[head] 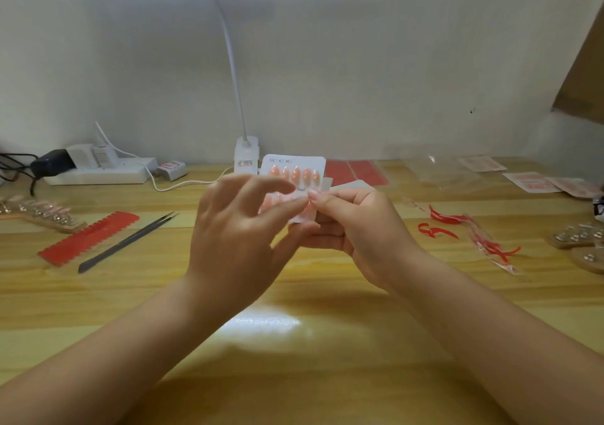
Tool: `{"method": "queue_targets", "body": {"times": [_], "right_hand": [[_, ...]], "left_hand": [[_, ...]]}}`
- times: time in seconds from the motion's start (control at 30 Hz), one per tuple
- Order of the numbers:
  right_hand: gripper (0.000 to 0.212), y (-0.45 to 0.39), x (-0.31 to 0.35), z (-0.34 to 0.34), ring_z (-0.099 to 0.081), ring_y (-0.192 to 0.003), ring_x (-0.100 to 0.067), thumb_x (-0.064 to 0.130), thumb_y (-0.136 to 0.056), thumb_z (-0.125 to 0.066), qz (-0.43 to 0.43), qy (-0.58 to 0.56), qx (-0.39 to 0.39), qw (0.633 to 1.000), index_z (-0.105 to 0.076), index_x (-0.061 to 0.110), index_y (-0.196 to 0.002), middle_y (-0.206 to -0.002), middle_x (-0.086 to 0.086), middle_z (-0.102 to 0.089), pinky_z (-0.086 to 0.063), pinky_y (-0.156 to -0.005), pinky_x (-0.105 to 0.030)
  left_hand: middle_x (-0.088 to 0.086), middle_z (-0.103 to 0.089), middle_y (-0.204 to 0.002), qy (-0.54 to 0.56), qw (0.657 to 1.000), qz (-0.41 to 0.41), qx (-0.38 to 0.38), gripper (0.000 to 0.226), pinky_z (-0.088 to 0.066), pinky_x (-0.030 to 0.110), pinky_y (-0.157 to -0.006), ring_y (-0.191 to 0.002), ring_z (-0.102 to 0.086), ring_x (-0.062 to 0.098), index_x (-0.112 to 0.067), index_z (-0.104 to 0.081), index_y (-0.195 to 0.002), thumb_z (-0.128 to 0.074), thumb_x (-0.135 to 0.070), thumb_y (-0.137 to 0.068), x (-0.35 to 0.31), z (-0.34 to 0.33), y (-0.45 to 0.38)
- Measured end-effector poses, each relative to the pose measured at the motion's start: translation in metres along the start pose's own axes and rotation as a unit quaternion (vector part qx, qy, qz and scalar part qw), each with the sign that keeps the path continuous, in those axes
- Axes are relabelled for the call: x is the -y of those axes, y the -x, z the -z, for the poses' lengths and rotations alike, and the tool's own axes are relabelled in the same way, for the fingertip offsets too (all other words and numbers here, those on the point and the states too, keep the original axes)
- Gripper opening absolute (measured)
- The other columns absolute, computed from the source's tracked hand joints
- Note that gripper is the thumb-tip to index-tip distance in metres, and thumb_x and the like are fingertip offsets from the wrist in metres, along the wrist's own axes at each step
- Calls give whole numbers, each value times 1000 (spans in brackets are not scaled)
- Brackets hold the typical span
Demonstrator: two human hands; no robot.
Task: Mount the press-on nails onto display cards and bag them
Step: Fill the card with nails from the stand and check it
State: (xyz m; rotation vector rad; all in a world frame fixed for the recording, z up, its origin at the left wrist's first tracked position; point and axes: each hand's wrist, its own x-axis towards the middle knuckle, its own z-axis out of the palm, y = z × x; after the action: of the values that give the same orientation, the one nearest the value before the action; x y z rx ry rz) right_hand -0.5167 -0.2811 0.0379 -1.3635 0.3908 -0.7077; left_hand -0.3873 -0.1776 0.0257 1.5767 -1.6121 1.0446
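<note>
A white display card [295, 166] with two rows of pink press-on nails is held upright above the middle of the wooden table [294, 343]. My right hand [356, 228] grips its right edge from behind, thumb and fingers curled round it. My left hand [238, 228] is in front of the card, fingers spread, with thumb and forefinger pinching at the lower row of nails. The lower part of the card is hidden behind my fingers. A second white card edge [353, 184] shows behind my right hand.
Left of my hands lie a red adhesive tab strip [88, 238], dark tweezers [127, 243] and a nail holder with pink nails [39, 212]. Red peeled backings [441, 225] and clear bags [434, 169] lie right. A lamp base [246, 155] and power strip [101, 171] stand at the wall.
</note>
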Motion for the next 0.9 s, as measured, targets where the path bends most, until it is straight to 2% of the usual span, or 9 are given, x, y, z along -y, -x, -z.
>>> {"method": "queue_targets", "body": {"times": [0.1, 0.23, 0.33, 0.43, 0.57, 0.77, 0.9], "right_hand": [[31, 1, 2, -2, -72, -81, -35, 18, -98, -53, -20, -6, -4, 1000, -71, -6, -90, -87, -23, -73, -58, -66, -34], [32, 2, 3, -6, -72, -72, -27, 19, -98, -54, -38, 28, -14, 999, -72, -3, -83, -78, -18, -72, -59, -63, -34], [31, 3, 3, -7, -72, -69, -26, 14, -96, -53, -41, 51, -29, 997, -71, -4, -79, -77, -21, -72, -59, -60, -32], [30, 3, 3, -7, -73, -68, -26, 11, -93, -50, -41, 86, -52, 994, -70, -8, -80, -75, -21, -72, -60, -58, -32], [29, 2, 0, -9, -73, -69, -27, 13, -89, -49, -68, 100, -60, 991, -72, -2, -79, -72, -16, -73, -58, -55, -30], [27, 4, -3, -12, -73, -69, -28, 12, -89, -50, -109, 45, -29, 993, -71, -5, -86, -74, -19, -73, -56, -54, -27], [24, 2, -7, -12, -72, -67, -26, 10, -89, -52, -110, 22, -40, 993, -70, -5, -86, -75, -19, -73, -55, -54, -26]], "left_hand": [[-2, -71, -99, -44, 998, -40, -3, 30, -44, 42, -82, -96, -54, 25, -18, -76, -95, -64, -45, -88, 2, 0, 3], [-4, -73, -93, -58, 993, -93, -37, 15, -43, 38, -81, -88, -59, 25, -16, -77, -91, -67, -28, -91, 4, 0, 2], [-3, -73, -89, -59, 990, -119, -35, 7, -47, 38, -76, -77, -64, 29, -13, -77, -86, -72, -18, -86, 2, 1, 2], [-2, -74, -87, -62, 988, -133, -37, 7, -50, 37, -71, -72, -65, 28, -12, -77, -86, -76, -10, -80, 0, 0, 2], [-1, -74, -90, -56, 988, -137, -46, 14, -47, 37, -72, -77, -59, 25, -10, -77, -92, -74, -4, -80, 4, -2, 4], [1, -72, -85, -49, 990, -117, -54, 8, -42, 35, -75, -77, -55, 24, -9, -74, -86, -71, -4, -82, 6, -7, 5], [-2, -73, -84, -8, 994, -92, -54, 7, -42, 35, -75, -74, -58, 23, -10, -75, -85, -70, -7, -84, 6, -8, 8]]}}
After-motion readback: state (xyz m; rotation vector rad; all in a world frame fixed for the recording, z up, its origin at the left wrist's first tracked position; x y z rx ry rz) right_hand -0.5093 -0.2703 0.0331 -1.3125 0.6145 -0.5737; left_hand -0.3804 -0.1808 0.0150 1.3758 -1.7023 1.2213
